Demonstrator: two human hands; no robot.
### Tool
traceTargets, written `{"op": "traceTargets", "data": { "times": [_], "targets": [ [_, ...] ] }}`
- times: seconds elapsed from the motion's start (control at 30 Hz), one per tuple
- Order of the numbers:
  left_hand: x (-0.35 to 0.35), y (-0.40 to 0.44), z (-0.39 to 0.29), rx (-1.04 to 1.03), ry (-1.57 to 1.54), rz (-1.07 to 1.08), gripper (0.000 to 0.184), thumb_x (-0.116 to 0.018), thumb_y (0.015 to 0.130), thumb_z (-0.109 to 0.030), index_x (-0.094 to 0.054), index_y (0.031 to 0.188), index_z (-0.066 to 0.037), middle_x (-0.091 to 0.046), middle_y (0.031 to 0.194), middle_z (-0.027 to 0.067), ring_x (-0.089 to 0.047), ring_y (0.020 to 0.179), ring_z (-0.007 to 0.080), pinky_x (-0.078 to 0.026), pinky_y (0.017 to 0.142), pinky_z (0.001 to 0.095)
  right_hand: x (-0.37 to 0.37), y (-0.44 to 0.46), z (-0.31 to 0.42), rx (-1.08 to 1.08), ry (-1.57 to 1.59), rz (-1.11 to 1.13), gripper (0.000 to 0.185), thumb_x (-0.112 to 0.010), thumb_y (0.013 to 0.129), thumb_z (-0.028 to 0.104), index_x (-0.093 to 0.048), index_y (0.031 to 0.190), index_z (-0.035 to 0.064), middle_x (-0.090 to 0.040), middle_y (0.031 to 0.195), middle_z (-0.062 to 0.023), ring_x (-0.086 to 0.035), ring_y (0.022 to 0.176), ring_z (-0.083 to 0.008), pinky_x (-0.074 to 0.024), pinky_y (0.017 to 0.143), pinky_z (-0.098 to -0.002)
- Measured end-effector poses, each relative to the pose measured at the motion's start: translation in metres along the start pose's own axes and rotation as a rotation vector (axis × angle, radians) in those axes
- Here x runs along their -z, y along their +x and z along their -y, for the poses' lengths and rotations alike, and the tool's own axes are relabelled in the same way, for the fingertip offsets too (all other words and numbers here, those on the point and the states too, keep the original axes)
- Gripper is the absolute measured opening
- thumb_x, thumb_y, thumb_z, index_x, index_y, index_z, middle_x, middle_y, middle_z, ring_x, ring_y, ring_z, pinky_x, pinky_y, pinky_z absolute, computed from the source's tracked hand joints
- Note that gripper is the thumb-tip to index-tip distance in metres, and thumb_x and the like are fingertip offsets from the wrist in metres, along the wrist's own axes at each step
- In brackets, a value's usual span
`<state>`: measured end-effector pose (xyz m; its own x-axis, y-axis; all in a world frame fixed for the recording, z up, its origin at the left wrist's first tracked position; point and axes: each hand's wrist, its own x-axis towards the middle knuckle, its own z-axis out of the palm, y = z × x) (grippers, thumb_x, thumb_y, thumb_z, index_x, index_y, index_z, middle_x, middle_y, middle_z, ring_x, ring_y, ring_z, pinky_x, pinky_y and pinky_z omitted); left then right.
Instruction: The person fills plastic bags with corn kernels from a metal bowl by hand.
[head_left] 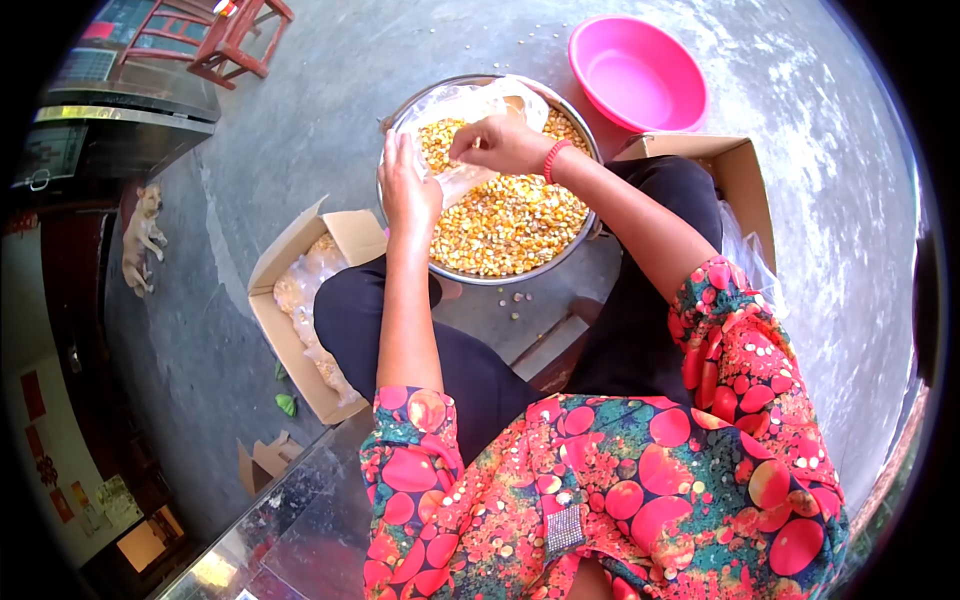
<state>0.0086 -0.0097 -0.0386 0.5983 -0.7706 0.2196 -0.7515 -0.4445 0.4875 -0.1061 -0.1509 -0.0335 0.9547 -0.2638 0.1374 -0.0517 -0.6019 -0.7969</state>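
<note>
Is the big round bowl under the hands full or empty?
Not empty: the bowl holds lots of yellow corn kernels, spread across to its near side. How deep, I can't tell.

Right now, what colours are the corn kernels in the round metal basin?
The kernels look yellow and whitish, clearest in the head view.

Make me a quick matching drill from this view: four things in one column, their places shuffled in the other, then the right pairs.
Things:
1. Yellow corn kernels
2. Bright pink round plastic basin
3. Red beaded bracelet
4. Tan short-haired dog

Places:
A. Around the wrist of the right hand
B. Near the picture's left side, lying down
C. Mostly heaped inside the round metal basin
D. Toward the picture's top right

Pairs: 1-C, 2-D, 3-A, 4-B
</note>
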Motion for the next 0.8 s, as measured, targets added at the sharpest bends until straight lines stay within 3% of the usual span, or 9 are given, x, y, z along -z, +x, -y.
{"op": "traceTargets", "data": {
  "times": [0.03,0.1,0.17,0.27,0.37,0.53,0.63,0.7,0.8],
  "targets": [
    [0.0,0.001,-0.001,0.031,-0.019,0.014,0.059,-0.049,0.064,0.006,-0.043,0.123,0.002,-0.033,0.136,0.0163,-0.038,0.119,0.0354,-0.031,0.1,0.038,0.004,-0.002,0.006,-0.098,0.246,0.26,0.02,-0.056,0.075,0.01,-0.064,0.092,0.0067,-0.064,0.088,-0.0109,-0.062,0.073,-0.0199,-0.0493,0.069,-0.0292],
    [-0.001,0.001,0.0,0.007,-0.006,0.005,0.06,-0.049,0.064,0.006,-0.043,0.123,0.002,-0.033,0.136,0.0165,-0.038,0.119,0.0357,-0.031,0.101,0.038,-0.015,-0.01,-0.002,-0.034,0.235,0.404,0.015,-0.057,0.074,0.013,-0.066,0.086,0.0077,-0.065,0.078,-0.008,-0.062,0.072,-0.0191,-0.0486,0.07,-0.0316],
    [-0.003,0.0,0.002,-0.019,0.006,0.001,0.06,-0.05,0.064,0.005,-0.043,0.124,0.002,-0.033,0.136,0.0168,-0.038,0.118,0.036,-0.031,0.101,0.038,-0.044,-0.025,-0.012,0.05,-0.222,0.381,0.025,-0.06,0.074,0.02,-0.063,0.097,0.0103,-0.064,0.086,-0.0122,-0.062,0.081,-0.026,-0.0475,0.075,-0.0362],
    [-0.004,0.001,0.003,-0.016,0.004,0.003,0.061,-0.051,0.063,0.004,-0.042,0.124,0.002,-0.033,0.135,0.0174,-0.039,0.117,0.0362,-0.031,0.101,0.038,-0.054,-0.04,-0.003,-0.048,-0.296,0.405,0.047,-0.063,0.071,0.026,-0.052,0.115,0.0129,-0.052,0.107,-0.0194,-0.057,0.091,-0.0329,-0.0464,0.078,-0.0396],
    [-0.002,0.001,0.003,0.006,-0.001,0.025,0.062,-0.052,0.063,0.002,-0.042,0.124,0.002,-0.033,0.135,0.0182,-0.039,0.118,0.0361,-0.031,0.101,0.0381,-0.058,-0.048,0.01,-0.025,-0.409,0.486,0.048,-0.064,0.071,0.026,-0.052,0.116,0.0127,-0.051,0.109,-0.0186,-0.058,0.09,-0.0319,-0.047,0.078,-0.0393],
    [-0.005,0.002,0.005,-0.037,0.01,0.004,0.061,-0.055,0.065,0.0,-0.042,0.125,0.002,-0.032,0.136,0.0187,-0.038,0.12,0.0348,-0.031,0.101,0.0372,-0.077,-0.04,-0.019,0.02,-0.443,0.475,0.038,-0.061,0.072,0.017,-0.057,0.109,0.0102,-0.059,0.089,-0.0172,-0.062,0.08,-0.0274,-0.0502,0.069,-0.037],
    [-0.003,0.002,0.003,-0.016,0.007,0.011,0.06,-0.056,0.066,-0.001,-0.041,0.125,0.002,-0.033,0.136,0.0192,-0.038,0.12,0.0344,-0.031,0.101,0.0369,-0.061,-0.034,-0.016,-0.476,0.165,0.571,0.032,-0.053,0.075,0.008,-0.058,0.106,0.0054,-0.063,0.081,-0.0148,-0.064,0.061,-0.0207,-0.0532,0.055,-0.0295],
    [-0.003,0.002,0.002,-0.011,-0.007,0.005,0.06,-0.056,0.066,-0.001,-0.041,0.125,0.002,-0.033,0.135,0.0196,-0.038,0.12,0.0347,-0.031,0.101,0.037,-0.052,-0.035,-0.016,-0.61,0.462,0.512,0.025,-0.054,0.077,0.011,-0.059,0.101,0.0041,-0.061,0.079,-0.0094,-0.063,0.063,-0.0171,-0.0537,0.056,-0.0285],
    [-0.003,0.002,0.002,-0.013,-0.03,-0.006,0.06,-0.056,0.066,-0.001,-0.041,0.124,0.003,-0.033,0.135,0.0207,-0.038,0.12,0.0355,-0.031,0.101,0.0373,-0.043,-0.031,-0.015,-0.582,0.714,0.599,0.018,-0.052,0.081,0.012,-0.06,0.095,0.0041,-0.06,0.079,-0.0062,-0.061,0.063,-0.0138,-0.0532,0.055,-0.0266]
  ]
}}
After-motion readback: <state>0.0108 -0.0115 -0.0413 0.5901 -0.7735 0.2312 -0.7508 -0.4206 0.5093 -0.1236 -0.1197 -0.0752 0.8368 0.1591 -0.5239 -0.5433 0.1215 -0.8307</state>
